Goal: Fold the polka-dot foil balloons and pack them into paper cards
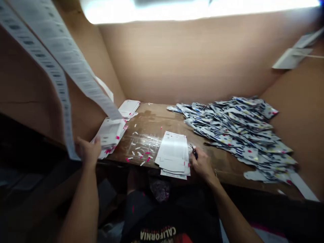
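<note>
White paper strip (63, 67) hangs pinched in my left hand (88, 152), and my right hand (202, 164) closes on small black scissors (194, 152) beside a white stack (173, 157). Two more stacks (109, 133) sit left on the table (152, 114); a large heap of foil packets (235, 135) remains right, with scraps (138, 152) between.

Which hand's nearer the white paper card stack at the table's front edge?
Right. The right hand is just beside the right edge of the white paper card stack; the left hand is far to the stack's left, holding a long printed white paper strip.
</note>
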### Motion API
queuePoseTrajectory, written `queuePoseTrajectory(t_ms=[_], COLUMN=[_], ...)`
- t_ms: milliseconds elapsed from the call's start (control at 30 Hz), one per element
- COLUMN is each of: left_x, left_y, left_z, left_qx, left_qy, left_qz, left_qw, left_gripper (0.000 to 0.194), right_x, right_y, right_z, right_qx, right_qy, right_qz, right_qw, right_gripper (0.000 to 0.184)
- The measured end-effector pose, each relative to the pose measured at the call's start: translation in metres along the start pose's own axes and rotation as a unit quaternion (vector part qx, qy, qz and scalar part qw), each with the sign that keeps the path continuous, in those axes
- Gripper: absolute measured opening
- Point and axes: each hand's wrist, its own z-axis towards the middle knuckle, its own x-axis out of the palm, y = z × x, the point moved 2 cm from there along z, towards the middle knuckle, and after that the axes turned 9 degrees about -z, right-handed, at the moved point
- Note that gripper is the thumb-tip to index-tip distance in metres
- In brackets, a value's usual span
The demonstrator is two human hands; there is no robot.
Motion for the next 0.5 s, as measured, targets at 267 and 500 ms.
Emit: queuePoseTrajectory(t_ms=[267, 500], left_x=[0.104, 0.138], left_y=[-0.043, -0.06], left_z=[-0.192, -0.211], left_qx=[0.031, 0.078], left_qy=[0.519, 0.54], left_qz=[-0.054, -0.014], left_qw=[0.852, 0.838], left_gripper=[0.036, 0.026], right_x=[0.019, 0.021], right_y=[0.016, 0.025], right_z=[-0.01, -0.007], right_qx=[0.004, 0.003], right_qy=[0.035, 0.042], right_qz=[0.005, 0.086], right_qw=[0.999, 0.995], right_gripper=[0.023, 0.022])
